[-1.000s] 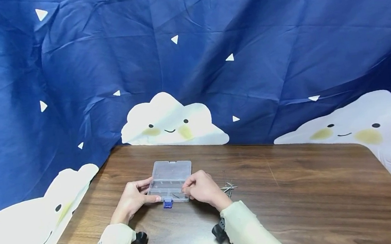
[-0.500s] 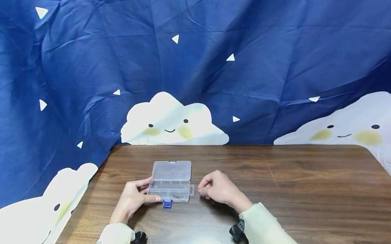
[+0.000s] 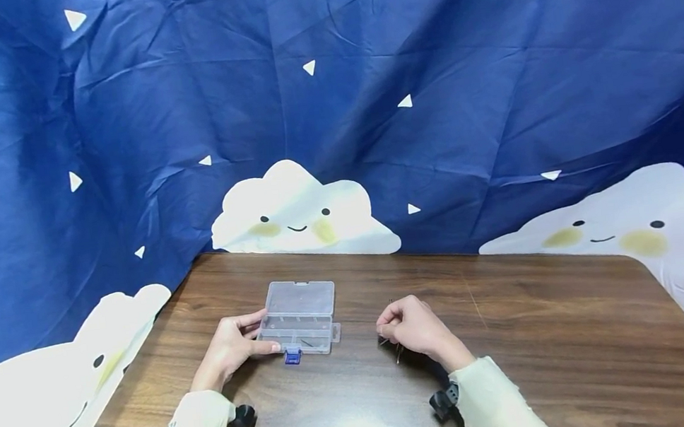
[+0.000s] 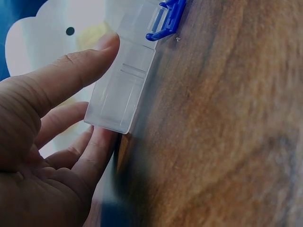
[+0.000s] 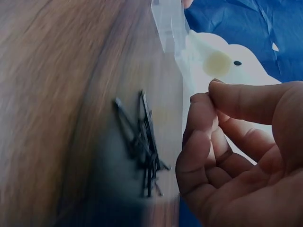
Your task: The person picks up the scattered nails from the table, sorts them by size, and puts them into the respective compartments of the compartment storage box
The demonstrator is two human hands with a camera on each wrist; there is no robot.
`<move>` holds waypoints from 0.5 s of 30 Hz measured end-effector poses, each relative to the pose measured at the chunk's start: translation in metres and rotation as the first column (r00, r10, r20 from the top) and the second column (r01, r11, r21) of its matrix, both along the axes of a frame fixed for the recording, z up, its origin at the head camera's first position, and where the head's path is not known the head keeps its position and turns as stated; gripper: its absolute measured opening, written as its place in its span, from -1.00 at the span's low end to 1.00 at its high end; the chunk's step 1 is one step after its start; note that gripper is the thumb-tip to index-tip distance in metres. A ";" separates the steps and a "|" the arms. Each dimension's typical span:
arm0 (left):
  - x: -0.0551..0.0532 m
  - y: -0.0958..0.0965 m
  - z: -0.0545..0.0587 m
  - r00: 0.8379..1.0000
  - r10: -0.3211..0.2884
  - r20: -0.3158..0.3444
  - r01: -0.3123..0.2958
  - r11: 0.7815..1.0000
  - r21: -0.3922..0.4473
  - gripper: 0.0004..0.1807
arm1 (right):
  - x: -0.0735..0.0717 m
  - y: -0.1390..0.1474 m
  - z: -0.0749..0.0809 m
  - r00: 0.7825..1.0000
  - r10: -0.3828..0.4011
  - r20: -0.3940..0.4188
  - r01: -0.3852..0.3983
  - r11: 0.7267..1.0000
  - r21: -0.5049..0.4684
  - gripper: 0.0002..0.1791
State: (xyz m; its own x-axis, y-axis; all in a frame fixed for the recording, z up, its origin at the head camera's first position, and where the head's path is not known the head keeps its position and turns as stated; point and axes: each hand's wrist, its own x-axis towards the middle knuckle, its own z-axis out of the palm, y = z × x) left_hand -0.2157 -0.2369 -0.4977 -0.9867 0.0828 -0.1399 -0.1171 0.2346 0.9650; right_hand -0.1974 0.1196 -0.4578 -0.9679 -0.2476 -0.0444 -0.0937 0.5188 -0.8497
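Observation:
My left hand (image 3: 230, 348) holds the left end of a clear plastic compartment box (image 3: 319, 350), thumb on the near side and fingers behind and beneath. The box's lid (image 3: 301, 298) is swung back, and a blue latch (image 3: 292, 356) hangs at its front. One small dark nail (image 3: 307, 343) lies in a front compartment. My right hand (image 3: 416, 325) is over the loose nails (image 5: 149, 146) to the right of the box. Its thumb and index tips meet, the other fingers are curled, and nothing shows between them. In the head view it hides most of the pile.
The wooden table (image 3: 557, 344) extends far to the right. A blue curtain (image 3: 366, 96) with white clouds rises along the back and left edges. A clear tab (image 3: 336, 332) sticks out from the box's right side.
My right hand has left the box's right side and moved right to the nails. The clear tab it covered now shows. My left hand and the box have stayed put.

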 end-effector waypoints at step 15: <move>0.000 -0.001 -0.002 1.000 -0.002 -0.001 0.002 0.999 0.038 -0.08 | -0.001 0.030 -0.010 0.992 -0.063 -0.111 0.084 0.975 0.204 -0.91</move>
